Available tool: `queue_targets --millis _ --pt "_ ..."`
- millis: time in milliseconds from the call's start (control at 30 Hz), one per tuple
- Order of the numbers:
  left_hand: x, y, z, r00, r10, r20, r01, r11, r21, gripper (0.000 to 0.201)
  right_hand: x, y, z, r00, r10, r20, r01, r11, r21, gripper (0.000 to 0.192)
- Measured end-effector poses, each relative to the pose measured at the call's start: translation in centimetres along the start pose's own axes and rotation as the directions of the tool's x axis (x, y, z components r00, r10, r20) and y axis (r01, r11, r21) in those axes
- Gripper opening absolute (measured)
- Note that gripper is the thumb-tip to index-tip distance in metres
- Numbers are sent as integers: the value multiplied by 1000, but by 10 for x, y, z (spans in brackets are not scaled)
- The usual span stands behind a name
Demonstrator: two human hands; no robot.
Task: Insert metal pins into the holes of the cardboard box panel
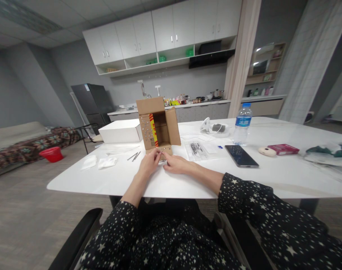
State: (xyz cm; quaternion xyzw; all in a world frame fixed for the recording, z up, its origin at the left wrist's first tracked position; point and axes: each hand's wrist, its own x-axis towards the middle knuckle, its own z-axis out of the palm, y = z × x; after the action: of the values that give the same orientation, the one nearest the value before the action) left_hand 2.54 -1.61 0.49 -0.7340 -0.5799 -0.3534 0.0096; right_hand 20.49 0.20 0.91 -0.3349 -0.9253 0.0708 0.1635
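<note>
A person sits at a white table (pixel 109 180) with both arms stretched forward. The left hand (pixel 150 163) and the right hand (pixel 175 164) meet just in front of one small cardboard box (pixel 159 125), which stands near the middle of the table, with its flaps open toward the person. The fingertips of both hands come together at the bottom front flap of the box, and there seems to be a small thing between them, but it is too small for me to tell what it is or whether the fingers pinch it. The fingers of both hands are bent, not spread.

Left of the cardboard box lies one flat white box (pixel 120 131), touching it or almost. In front of the white box I count two thin dark sticks (pixel 134 156) lying side by side, and two crumpled white tissues (pixel 99 162) further left.

Right of the cardboard box there is one clear plastic bag (pixel 198 149) with small dark parts inside. Behind it stands one water bottle (pixel 242 124), upright, with a blue label. One dark phone (pixel 241 155) lies flat near the bottle. Further right are one small round beige thing (pixel 267 151) and one flat red pack (pixel 283 149), just beside each other.

On the floor, far to the left, sits one red basin (pixel 51 154).
</note>
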Motion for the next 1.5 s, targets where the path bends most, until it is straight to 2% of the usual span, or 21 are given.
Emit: queue_targets --millis 267,433,833,1100,1333,1500 --pt "1 1 0 999 31 -18 -32 999 -32 17 -1 -1 -1 1000 -3 -3 2 1000 -6 57" --pt "3 -5 5 993 92 -77 -95 995 -35 13 1 1 0 1000 -17 14 17 1000 0 53" --pt "1 3 -1 975 67 -211 -83 994 -68 15 1 0 -1 1000 -15 18 15 1000 -4 39" --pt "2 3 1 977 77 -199 -88 995 -45 26 0 -5 -5 999 -23 24 23 1000 -7 34" --pt "2 2 -1 953 117 -280 -130 991 -29 17 0 -5 -5 999 -18 29 18 1000 -18 34" --pt "2 -1 0 959 108 -263 -112 994 -2 21 0 -5 -4 1000 -13 27 13 1000 -18 33"
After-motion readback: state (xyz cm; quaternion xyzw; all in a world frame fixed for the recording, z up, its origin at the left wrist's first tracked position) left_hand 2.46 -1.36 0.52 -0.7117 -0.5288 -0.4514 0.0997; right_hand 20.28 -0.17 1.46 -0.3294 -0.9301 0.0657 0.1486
